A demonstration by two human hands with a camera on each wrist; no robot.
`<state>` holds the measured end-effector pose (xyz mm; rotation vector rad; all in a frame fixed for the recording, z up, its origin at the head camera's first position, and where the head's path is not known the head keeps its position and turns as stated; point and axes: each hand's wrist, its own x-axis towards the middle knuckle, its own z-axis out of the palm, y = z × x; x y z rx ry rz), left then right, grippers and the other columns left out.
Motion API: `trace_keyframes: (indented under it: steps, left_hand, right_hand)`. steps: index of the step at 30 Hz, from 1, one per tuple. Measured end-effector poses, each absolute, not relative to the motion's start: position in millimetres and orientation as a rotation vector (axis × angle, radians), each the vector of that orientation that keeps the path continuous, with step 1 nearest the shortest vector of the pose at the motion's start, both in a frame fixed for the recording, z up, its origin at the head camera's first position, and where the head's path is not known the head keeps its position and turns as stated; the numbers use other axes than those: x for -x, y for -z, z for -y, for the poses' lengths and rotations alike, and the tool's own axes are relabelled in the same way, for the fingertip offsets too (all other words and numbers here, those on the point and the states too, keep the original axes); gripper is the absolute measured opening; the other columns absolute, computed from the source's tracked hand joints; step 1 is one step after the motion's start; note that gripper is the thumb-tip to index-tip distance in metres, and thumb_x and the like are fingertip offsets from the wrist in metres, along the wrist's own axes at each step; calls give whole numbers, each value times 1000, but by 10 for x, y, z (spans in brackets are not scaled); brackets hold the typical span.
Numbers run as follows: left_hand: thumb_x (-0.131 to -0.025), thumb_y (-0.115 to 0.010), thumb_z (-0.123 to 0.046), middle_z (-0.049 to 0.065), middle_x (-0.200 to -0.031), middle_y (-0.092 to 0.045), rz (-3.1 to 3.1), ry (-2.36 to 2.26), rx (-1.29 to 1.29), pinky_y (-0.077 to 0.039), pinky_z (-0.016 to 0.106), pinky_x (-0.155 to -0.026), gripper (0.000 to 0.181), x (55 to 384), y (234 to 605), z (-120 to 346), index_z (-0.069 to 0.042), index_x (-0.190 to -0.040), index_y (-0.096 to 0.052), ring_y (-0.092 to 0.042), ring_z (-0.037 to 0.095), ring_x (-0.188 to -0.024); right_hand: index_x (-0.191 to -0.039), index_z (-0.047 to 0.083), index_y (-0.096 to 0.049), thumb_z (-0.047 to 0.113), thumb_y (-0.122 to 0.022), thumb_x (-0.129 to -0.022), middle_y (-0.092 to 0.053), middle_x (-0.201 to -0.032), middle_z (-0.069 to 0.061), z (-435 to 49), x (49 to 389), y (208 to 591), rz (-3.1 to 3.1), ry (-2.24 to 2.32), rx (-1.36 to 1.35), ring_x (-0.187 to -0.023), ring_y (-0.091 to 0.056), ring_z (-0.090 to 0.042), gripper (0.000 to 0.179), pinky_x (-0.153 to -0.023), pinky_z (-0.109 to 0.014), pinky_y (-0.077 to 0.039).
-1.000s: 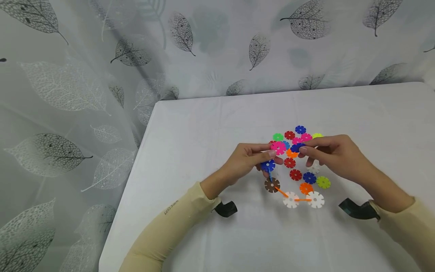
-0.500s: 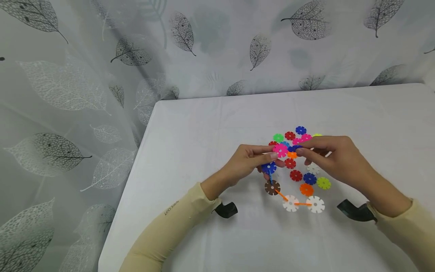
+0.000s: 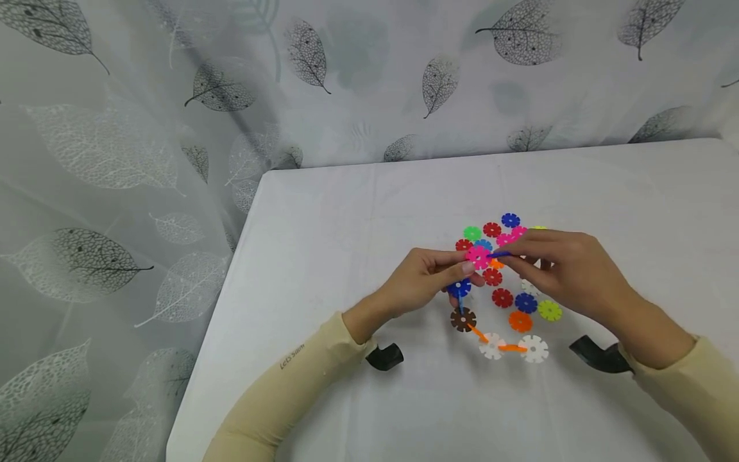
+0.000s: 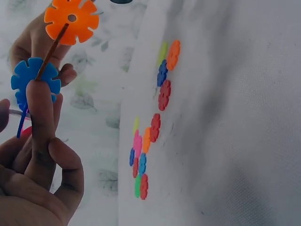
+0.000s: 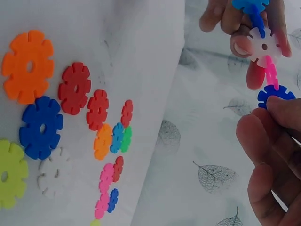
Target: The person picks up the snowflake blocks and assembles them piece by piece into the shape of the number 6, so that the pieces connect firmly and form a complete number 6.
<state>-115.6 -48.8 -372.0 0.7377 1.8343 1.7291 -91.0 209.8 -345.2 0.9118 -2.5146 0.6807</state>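
Observation:
My left hand (image 3: 430,276) holds a linked chain of notched plastic discs. Its pink disc (image 3: 478,257) shows at the fingertips, with a blue disc (image 3: 460,287), a brown disc (image 3: 463,319) and white discs (image 3: 534,349) hanging below, joined by discs seen edge-on. Between thumb and index finger, my right hand (image 3: 568,266) pinches a dark blue disc (image 5: 275,93). In the right wrist view its rim meets the edge-on pink disc; how deep the notches engage cannot be told. The left wrist view shows an orange disc (image 4: 80,30) and a light blue disc (image 4: 23,77) of the chain.
Loose discs lie flat behind and below the hands on the white-covered table (image 3: 323,224), among them a red disc (image 3: 502,298), an orange disc (image 3: 520,322) and a yellow-green disc (image 3: 550,310). A leaf-patterned curtain (image 3: 369,77) borders the table at the back and left.
My right hand has moved left and turned the dark blue disc edge-on, bringing it up to the pink disc. The left hand and chain have shifted slightly right and down.

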Motion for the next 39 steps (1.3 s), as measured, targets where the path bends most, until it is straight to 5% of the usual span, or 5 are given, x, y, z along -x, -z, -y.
trace_keyframes:
  steps: [4,13,19,23,39]
  left_hand:
    - [-105,-57,-16,2,-107,-76,-1921,-1666,-829,-55,31,-86,28,1150,3699,481,-2,-127,-68,-69,31,-70]
    - [-104,-59,-21,2,-111,-74,-1998,-1544,-841,-56,29,-82,33,1154,3679,513,-6,-133,-65,-69,15,-84]
    - [-98,-67,-27,-10,-93,-71,-2211,-1368,-895,-52,26,-75,28,1169,3650,540,-13,-121,-73,-62,6,-89]
    - [-96,-71,-29,-13,-95,-73,-2156,-1472,-838,-56,29,-76,33,1143,3641,526,-11,-123,-74,-66,7,-89]
    - [-95,-74,-25,-3,-99,-76,-2102,-1698,-698,-56,32,-73,35,1159,3693,515,-12,-127,-72,-68,14,-92]
  right_hand:
    - [-105,3,-78,56,-47,-102,-75,-92,-11,-2073,915,3451,2451,-545,-984,-66,-70,-22,62,-49,-33,-53]
    - [-109,3,-77,2,-97,-55,-71,-92,-11,-2009,896,3494,2410,-462,-1023,-61,-67,-22,58,-49,-37,-55]
    - [-111,7,-78,23,-89,-79,-70,-93,-10,-1987,901,3534,2387,-518,-1020,-61,-66,-20,37,-49,-35,-54]
    - [-109,7,-79,53,-46,-104,-70,-91,-10,-1964,890,3517,2351,-533,-1004,-60,-65,-19,57,-48,-34,-53]
    - [-112,10,-78,59,-44,-101,-71,-99,-3,-1849,820,3405,2413,-763,-989,-60,-63,-6,61,-48,-17,-44]
